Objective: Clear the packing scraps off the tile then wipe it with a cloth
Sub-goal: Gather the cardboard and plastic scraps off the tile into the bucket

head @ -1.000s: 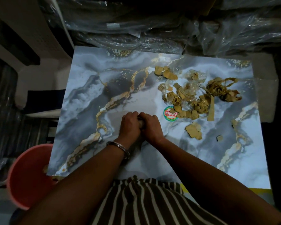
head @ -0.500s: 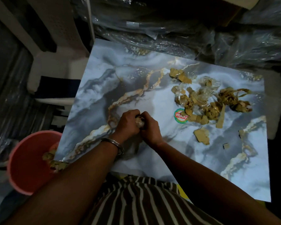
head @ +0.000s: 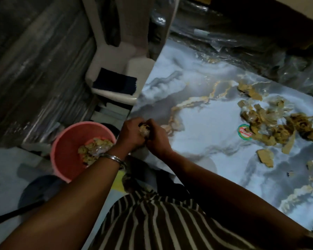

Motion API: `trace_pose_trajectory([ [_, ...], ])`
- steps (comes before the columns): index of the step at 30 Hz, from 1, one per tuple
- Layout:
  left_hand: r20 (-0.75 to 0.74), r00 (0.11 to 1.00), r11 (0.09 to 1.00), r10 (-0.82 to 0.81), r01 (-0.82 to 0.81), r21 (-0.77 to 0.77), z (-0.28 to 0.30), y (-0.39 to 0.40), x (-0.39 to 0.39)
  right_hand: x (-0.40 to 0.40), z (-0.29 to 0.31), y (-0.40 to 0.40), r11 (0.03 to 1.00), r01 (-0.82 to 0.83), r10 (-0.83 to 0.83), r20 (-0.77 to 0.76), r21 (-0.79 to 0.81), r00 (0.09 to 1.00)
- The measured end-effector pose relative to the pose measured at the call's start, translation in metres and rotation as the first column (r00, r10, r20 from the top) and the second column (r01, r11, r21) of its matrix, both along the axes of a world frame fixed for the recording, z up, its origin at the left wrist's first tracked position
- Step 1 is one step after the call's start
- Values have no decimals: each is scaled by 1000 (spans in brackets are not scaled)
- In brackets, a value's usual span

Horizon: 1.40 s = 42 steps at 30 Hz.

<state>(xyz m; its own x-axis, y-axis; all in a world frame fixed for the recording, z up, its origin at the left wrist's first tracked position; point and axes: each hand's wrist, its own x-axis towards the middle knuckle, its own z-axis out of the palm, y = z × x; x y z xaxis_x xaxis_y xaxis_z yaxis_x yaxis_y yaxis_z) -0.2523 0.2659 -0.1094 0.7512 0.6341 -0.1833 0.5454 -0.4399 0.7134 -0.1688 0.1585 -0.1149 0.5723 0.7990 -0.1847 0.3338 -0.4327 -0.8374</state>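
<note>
Both hands, left hand (head: 132,134) and right hand (head: 156,139), clamp one scrap wad (head: 144,130) at the tile (head: 206,134) edge; loose bits may miss the bucket (head: 65,141).

1. Tile (head: 215,141): glossy grey-white marble pattern with gold veins, lying flat.
2. Packing scraps (head: 271,123): brown cardboard bits and clear film, heaped on the tile's far right part.
3. Wad of scraps (head: 144,130): clutched between both hands at the tile's left edge.
</note>
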Motion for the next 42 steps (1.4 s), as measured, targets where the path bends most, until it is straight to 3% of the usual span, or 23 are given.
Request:
trace_pose_trajectory([
  [6, -43, 978, 978, 202, -203, -37, -8, 39, -89, -67, -9, 60, 977, -208, 207, -33, -37, 978],
  [12, -84, 870, 874, 486, -486, 23, -37, 66, -152, -116, -29, 122, 892, -433, 427, -76, -130, 901],
  [19, -163, 694, 687, 702, -719, -106, -114, 104, -213, -159, -112, 201, 662, -682, 707, -45, -310, 706],
  [24, -257, 530, 545, 808, -838, -15, -196, 118, -249, -180, -183, 243, 525, -710, 767, -100, -470, 634],
  [29, -374, 556, 583, 742, -811, -49, -264, 124, -267, -195, -252, 264, 469, -690, 792, -85, -551, 605],
  [34, -532, 549, 688, 644, -720, 90, -298, 110, -269, -196, -279, 248, 368, -738, 892, -11, -566, 453],
  [36, -522, 545, 722, 655, -656, 221, -297, 101, -269, -194, -280, 238, 393, -733, 897, 56, -556, 438],
  [40, -448, 630, 773, 634, -491, 402, -263, 94, -266, -194, -251, 221, 478, -699, 879, 287, -532, 382],
  [42, -413, 666, 771, 621, -425, 474, -240, 96, -262, -192, -228, 214, 533, -680, 845, 349, -503, 404],
])
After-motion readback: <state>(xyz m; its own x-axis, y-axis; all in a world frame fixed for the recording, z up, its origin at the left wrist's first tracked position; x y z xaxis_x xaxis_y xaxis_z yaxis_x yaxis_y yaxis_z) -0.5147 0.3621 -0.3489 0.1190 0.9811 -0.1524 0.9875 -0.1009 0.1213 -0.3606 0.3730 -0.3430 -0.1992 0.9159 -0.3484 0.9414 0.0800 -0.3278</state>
